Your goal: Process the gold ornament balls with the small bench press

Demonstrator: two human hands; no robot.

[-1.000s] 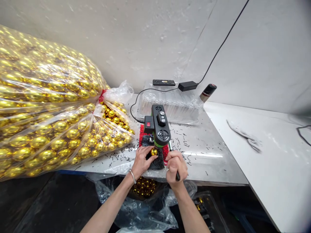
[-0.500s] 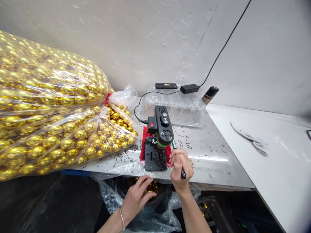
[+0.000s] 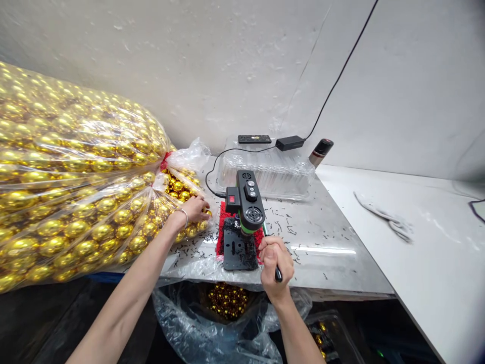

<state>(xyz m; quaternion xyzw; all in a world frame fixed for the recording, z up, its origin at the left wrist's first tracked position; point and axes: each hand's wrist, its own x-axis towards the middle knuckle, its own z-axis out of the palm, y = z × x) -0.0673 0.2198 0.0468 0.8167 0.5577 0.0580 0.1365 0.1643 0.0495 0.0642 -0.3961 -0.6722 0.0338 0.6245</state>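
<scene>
I have the right hand (image 3: 277,263) wrapped tightly around the lever (image 3: 279,274) on the right side of the press (image 3: 250,202), with the black end of the handle poking out below the fist. The left hand (image 3: 196,209) is out to the left of the press, fingers bent down at the mouth of the open bag, among the loose gold balls (image 3: 178,187). Gold shows right beside its fingertips, but I cannot tell whether they pinch a ball or only touch some.

Under the head of the press I see the slotted base plate (image 3: 240,255), with black shreds gathered along its right side, lying on a red mat (image 3: 220,230). More shreds lie scattered on the tabletop either side of the press. The large clear bag (image 3: 76,151), full of gold balls and tied with red, fills the space to the far left of the press. In front of the press and lower down, below the table edge, I see marked balls (image 3: 227,301) in an open plastic bag.

Behind the press sits a clear plastic tray (image 3: 265,174); a black power brick (image 3: 290,143) rests on it, its cord running to the left side of the press. A dark-capped can (image 3: 321,151) leans beyond, to the right.
</scene>
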